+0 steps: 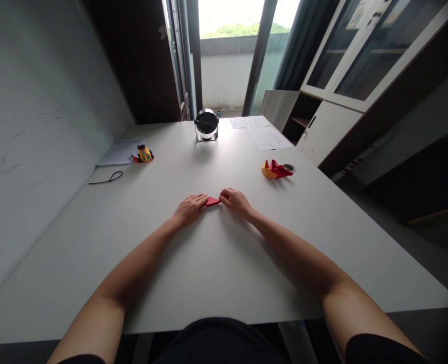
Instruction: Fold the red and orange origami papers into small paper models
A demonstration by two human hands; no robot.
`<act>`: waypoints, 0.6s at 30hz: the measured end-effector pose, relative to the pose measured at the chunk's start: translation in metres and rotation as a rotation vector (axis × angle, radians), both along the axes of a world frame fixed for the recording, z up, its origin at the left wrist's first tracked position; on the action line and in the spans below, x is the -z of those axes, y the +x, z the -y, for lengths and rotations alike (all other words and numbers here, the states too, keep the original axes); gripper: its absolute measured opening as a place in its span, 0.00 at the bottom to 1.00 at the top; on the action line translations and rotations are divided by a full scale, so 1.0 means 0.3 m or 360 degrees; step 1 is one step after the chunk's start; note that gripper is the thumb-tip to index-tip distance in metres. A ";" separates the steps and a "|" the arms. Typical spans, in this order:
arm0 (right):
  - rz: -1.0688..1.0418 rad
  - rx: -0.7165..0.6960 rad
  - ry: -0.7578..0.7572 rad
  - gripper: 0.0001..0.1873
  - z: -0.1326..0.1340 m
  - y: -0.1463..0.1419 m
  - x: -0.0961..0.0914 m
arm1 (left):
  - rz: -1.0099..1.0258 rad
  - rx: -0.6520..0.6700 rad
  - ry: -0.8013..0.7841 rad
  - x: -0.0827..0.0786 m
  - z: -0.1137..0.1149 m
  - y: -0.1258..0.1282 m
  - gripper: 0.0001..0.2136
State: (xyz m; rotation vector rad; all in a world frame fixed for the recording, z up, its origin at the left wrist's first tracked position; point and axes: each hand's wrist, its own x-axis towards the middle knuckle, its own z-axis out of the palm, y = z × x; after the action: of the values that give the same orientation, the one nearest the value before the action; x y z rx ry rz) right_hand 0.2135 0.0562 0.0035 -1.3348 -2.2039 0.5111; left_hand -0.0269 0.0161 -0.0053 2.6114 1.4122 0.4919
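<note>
A small folded piece of red paper (213, 201) lies on the white table between my two hands. Flat over its left end rests my left hand (192, 208), fingers stretched out and pressing it to the tabletop. My right hand (235, 200) has its fingers curled and pinched at the paper's right tip. Part of the paper is hidden under the left fingers. To the right, farther back, sit folded paper pieces, one orange (269, 171) and one red (279, 170), beside a roll of tape (290, 167).
A small round fan-like device (207, 124) stands at the table's far edge. On the left are a yellow toy-like object (144, 153), a black looped cord (112, 178) and paper sheets (119, 152). More sheets (269, 137) lie back right, near a white cabinet (332, 129).
</note>
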 end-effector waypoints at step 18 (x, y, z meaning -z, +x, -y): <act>-0.0174 -0.0299 -0.0130 0.10 0.052 -0.036 -0.022 | 0.0241 -0.0235 0.0163 -0.002 0.010 -0.012 0.12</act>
State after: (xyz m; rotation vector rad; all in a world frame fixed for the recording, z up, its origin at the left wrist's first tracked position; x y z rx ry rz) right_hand 0.2025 0.0407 0.0102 -1.1163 -2.2500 0.7331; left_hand -0.0307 0.0132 -0.0046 2.4941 1.5752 0.7823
